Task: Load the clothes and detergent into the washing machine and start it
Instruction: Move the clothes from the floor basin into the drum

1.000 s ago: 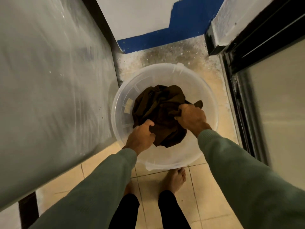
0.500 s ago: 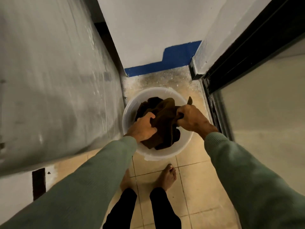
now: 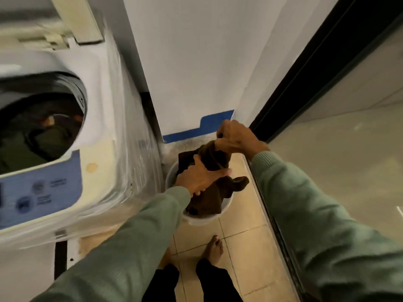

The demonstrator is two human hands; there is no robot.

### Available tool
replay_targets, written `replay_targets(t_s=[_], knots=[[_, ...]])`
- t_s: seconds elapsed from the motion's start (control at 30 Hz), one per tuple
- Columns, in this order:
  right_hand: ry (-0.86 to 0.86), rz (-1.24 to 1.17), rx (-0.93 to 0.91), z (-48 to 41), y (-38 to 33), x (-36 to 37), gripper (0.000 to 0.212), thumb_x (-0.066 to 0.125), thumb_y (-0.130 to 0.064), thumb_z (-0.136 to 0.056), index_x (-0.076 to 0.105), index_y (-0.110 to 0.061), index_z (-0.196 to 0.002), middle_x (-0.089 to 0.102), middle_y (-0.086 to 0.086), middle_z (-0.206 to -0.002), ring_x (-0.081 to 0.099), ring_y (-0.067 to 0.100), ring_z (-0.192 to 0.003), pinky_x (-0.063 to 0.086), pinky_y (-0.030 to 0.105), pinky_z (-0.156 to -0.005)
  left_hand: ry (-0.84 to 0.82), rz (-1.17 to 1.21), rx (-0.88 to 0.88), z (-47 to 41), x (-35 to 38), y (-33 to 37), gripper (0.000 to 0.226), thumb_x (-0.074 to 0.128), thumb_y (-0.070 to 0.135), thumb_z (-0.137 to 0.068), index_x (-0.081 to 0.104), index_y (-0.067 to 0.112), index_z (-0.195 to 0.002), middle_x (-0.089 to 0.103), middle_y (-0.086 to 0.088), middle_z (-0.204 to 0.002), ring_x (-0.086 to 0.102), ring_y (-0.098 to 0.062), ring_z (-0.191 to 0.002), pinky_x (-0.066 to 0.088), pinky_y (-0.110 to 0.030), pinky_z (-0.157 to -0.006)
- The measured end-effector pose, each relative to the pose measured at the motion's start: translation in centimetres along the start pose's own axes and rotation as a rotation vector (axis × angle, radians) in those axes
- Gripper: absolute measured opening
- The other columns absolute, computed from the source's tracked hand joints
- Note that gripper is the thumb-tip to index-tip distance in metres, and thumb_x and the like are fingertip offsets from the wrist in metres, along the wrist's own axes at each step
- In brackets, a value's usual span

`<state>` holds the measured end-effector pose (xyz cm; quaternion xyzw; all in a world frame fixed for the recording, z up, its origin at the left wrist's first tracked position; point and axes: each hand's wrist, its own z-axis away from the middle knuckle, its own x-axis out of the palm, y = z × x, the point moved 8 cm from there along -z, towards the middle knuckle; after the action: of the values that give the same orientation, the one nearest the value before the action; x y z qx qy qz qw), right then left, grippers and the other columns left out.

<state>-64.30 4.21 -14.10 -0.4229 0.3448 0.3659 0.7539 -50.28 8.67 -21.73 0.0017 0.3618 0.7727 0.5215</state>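
Note:
A dark brown garment [image 3: 212,192] hangs above a white plastic bucket [image 3: 202,220] on the tiled floor. My left hand [image 3: 197,177] grips its lower bunch, and my right hand [image 3: 236,138] pinches its upper end, higher and further back. The top-loading washing machine [image 3: 104,149] stands at the left, wrapped in clear plastic. Its round drum opening [image 3: 39,125] is uncovered and dark clothes lie inside. No detergent is in view.
A white wall with a blue base stripe [image 3: 200,129] closes the corner behind the bucket. A black-framed sliding glass door [image 3: 305,101] runs along the right. My bare foot [image 3: 213,247] stands on beige tiles just below the bucket. The gap between machine and door is narrow.
Both hands have lifted the brown garment up out of the bucket. The view has risen and swung left, bringing the machine's top and drum opening into sight.

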Motion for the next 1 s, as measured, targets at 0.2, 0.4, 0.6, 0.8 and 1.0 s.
replay_targets(t_s=[0.2, 0.4, 0.6, 0.8, 1.0], knots=[[0.128, -0.007, 0.044, 5.1, -5.8, -8.9, 0.021, 0.067, -0.032, -0.073, 0.059, -0.014, -0.078, 0.06, 0.001, -0.074, 0.061, 0.023, -0.069, 0.049, 0.032, -0.062, 0.191, -0.057, 0.092, 7.5, -5.9, 7.0, 0.103, 0.046, 0.088, -0.066, 0.012, 0.032, -0.145, 0.061, -0.015, -0.119, 0.068, -0.032, -0.083, 0.057, -0.034, -0.058], [0.226, -0.12, 0.004, 9.8, -10.6, -21.3, 0.021, 0.074, -0.028, -0.068, 0.064, -0.013, -0.08, 0.063, 0.003, -0.082, 0.058, 0.021, -0.073, 0.049, 0.036, -0.065, 0.323, -0.139, 0.384, 14.0, -11.2, 12.5, 0.065, 0.051, 0.034, -0.094, 0.007, 0.039, -0.142, 0.06, -0.006, -0.093, 0.067, -0.025, -0.061, 0.061, -0.038, -0.055], [0.346, -0.108, -0.047, 14.2, -13.0, -31.3, 0.04, 0.074, -0.041, -0.076, 0.05, -0.018, -0.053, 0.051, -0.004, -0.057, 0.043, 0.016, -0.052, 0.035, 0.029, -0.052, 0.439, 0.308, 0.601, 20.3, -19.5, 19.0, 0.042, 0.025, 0.007, -0.097, 0.05, 0.014, -0.13, 0.067, -0.014, -0.052, 0.069, -0.031, -0.051, 0.056, -0.031, -0.043], [0.304, -0.031, -0.117, 16.9, -13.2, -32.5, 0.045, 0.06, -0.055, -0.088, 0.072, -0.012, -0.09, 0.071, 0.006, -0.088, 0.064, 0.026, -0.086, 0.055, 0.035, -0.077, 0.544, 0.561, 0.723, 27.1, -26.1, 25.7, 0.038, 0.024, 0.004, -0.097, 0.059, 0.002, -0.11, 0.067, -0.021, -0.056, 0.07, -0.034, -0.054, 0.053, -0.027, -0.04], [0.272, -0.491, -0.4, 18.8, -15.4, -29.4, 0.066, 0.076, -0.055, -0.073, 0.05, -0.029, -0.128, 0.064, -0.004, -0.122, 0.065, 0.011, -0.108, 0.057, 0.027, -0.087, 0.504, 0.826, 0.799, 32.2, -26.4, 31.6, 0.047, 0.023, -0.003, -0.095, 0.062, 0.005, -0.07, 0.066, -0.016, -0.074, 0.068, -0.034, -0.049, 0.056, -0.034, -0.045]])
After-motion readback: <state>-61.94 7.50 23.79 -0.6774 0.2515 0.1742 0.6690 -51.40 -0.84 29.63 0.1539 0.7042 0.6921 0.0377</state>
